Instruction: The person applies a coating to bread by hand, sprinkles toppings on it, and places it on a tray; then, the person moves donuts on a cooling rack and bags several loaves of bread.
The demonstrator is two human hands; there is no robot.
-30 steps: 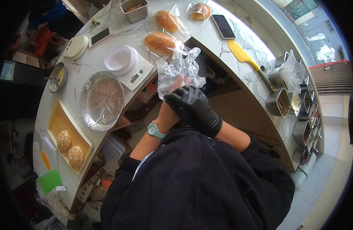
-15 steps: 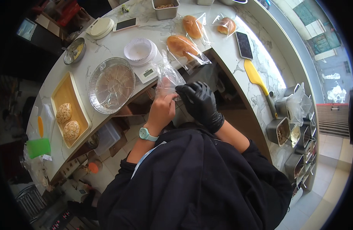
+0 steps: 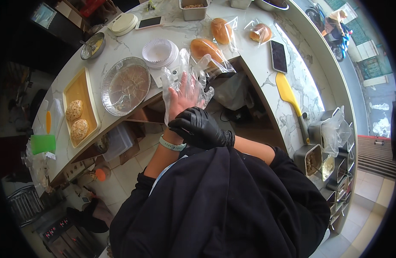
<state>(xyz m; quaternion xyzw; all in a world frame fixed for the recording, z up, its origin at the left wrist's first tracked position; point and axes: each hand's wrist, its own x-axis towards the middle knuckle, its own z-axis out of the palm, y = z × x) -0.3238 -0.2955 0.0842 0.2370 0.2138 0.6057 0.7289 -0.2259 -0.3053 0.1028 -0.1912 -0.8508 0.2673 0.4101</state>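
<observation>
Curved marble counter (image 3: 292, 81), tiled floor (image 3: 370, 215)

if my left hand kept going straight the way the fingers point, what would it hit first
Probably the stack of white paper cups on the counter's edge. The left hand, inside a clear plastic glove, points up toward it. Depth is unclear, so it might pass above it.

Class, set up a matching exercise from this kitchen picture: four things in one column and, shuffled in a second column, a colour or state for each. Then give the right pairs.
Things
1. left hand
2. right hand
3. spatula
4. round foil pan

States
A. yellow, lying flat on the marble counter
B. inside a clear plastic glove
C. covered with clear film
D. wearing a black glove, gripping the left wrist

Pairs: 1-B, 2-D, 3-A, 4-C
</observation>
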